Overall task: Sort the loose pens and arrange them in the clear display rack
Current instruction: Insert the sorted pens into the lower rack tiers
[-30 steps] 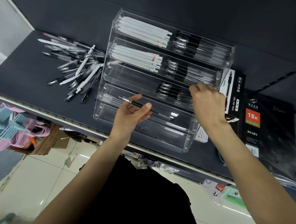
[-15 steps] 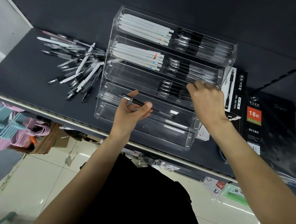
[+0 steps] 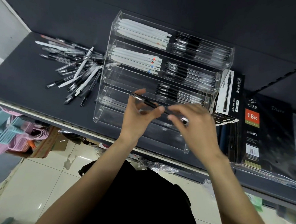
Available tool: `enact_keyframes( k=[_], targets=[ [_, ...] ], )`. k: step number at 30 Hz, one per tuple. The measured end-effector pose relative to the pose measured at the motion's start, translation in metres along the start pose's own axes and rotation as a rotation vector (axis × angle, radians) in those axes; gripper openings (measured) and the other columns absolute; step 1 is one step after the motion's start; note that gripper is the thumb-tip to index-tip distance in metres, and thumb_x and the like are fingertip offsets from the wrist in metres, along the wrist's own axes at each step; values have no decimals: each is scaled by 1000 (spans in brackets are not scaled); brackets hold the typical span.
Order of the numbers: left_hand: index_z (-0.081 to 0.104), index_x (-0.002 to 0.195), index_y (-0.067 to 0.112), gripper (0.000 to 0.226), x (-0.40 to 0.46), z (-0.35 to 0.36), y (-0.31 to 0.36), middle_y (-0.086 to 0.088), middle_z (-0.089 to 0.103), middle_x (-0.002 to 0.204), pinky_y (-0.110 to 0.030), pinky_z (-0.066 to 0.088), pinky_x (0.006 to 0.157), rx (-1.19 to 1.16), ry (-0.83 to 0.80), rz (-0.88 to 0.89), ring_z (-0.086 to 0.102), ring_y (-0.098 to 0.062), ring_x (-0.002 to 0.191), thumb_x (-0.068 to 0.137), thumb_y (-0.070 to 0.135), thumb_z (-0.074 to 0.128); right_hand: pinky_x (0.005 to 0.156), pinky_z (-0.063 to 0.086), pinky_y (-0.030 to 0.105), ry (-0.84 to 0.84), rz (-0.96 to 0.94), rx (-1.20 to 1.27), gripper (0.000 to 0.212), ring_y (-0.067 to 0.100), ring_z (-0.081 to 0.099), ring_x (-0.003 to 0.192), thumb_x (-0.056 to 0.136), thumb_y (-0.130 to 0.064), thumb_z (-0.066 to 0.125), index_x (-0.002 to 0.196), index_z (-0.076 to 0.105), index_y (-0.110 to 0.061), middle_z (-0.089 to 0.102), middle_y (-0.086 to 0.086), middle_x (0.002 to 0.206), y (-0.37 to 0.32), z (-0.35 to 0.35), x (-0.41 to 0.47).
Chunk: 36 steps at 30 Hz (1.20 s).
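Left hand [image 3: 136, 111]: grasps the held pen [image 3: 149, 104] between thumb and fingertips, near the pen's left, capped end. It is raised in front of the rack's lower tiers.
Right hand [image 3: 193, 122]: blurred; fingers curled, fingertips at the pen's right portion, which continues under the hand. A short light end piece shows below the fingertips. Whether this hand pinches the pen or only touches it cannot be told.
Held pen: black grip, clear barrel. The long axis runs left to right, with the left end slightly farther from the person than the right end. The pen spans the gap between both hands.
Governing relation: the pen's axis lies close to parallel with the tier troughs of the clear display rack [image 3: 212, 102]. The third tier lies just beyond the pen. Judgement: the pen needs little turning, only a short travel away from the person and to the right.
Target row: black pens in the third tier [image 3: 169, 92] occupy that tier's right half and form the likely destination. The left half holds nothing.
Nearer hand: the right hand is closer to that row.
Far tiers: white pens [image 3: 140, 32] on the left, black pens on the right.
Loose pens [image 3: 73, 71]: a mixed pile on the shelf [image 3: 23, 78] to the left of the rack, still to be sorted.
Right of rack: gel ink pen box [image 3: 230, 93] and diary [image 3: 265, 130].
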<state>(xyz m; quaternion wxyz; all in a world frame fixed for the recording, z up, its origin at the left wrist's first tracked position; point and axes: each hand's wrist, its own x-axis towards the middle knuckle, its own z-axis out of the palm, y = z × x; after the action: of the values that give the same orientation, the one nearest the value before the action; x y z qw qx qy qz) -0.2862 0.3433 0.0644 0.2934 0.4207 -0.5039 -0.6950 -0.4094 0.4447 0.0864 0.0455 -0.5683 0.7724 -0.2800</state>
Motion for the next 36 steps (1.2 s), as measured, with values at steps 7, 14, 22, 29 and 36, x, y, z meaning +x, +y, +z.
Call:
enact_keyframes(
  k=[7,14,22,29,36],
  targets=[
    [50,128,9,33,26,-2,13,0,63,118,-27,46,98,580,38,426,60,-8,108,97,19,53,63,53,31,177,213,-54,12,16,64,73,84,-15,70,96,70,-15,70,-2,84,23,-11,-20],
    [52,132,8,37,64,14,19,-2,59,69,-36,8,119,1241,-109,396,64,-24,86,102,18,31,53,44,22,113,161,-291,9,22,65,75,77,-10,76,83,73,-16,68,-2,82,31,-6,-26],
    [54,128,9,34,65,6,16,-12,69,105,-31,30,108,1047,-184,358,61,-30,98,100,10,34,57,50,28,-277,80,-535,25,20,68,79,84,-7,63,98,71,-26,65,-7,90,31,23,-2],
    [54,128,8,33,71,-7,13,-9,69,111,-42,34,109,1035,-215,420,63,-26,92,101,11,36,73,47,33,-489,125,-488,37,28,62,101,92,3,45,114,63,-20,62,1,111,36,23,-1],
    [59,124,5,31,69,-18,11,-9,69,110,-40,30,114,1064,-191,629,64,-23,99,98,12,42,80,52,37,-400,123,-434,53,27,58,108,85,8,48,129,54,-19,59,3,119,22,21,-7]
  ],
)
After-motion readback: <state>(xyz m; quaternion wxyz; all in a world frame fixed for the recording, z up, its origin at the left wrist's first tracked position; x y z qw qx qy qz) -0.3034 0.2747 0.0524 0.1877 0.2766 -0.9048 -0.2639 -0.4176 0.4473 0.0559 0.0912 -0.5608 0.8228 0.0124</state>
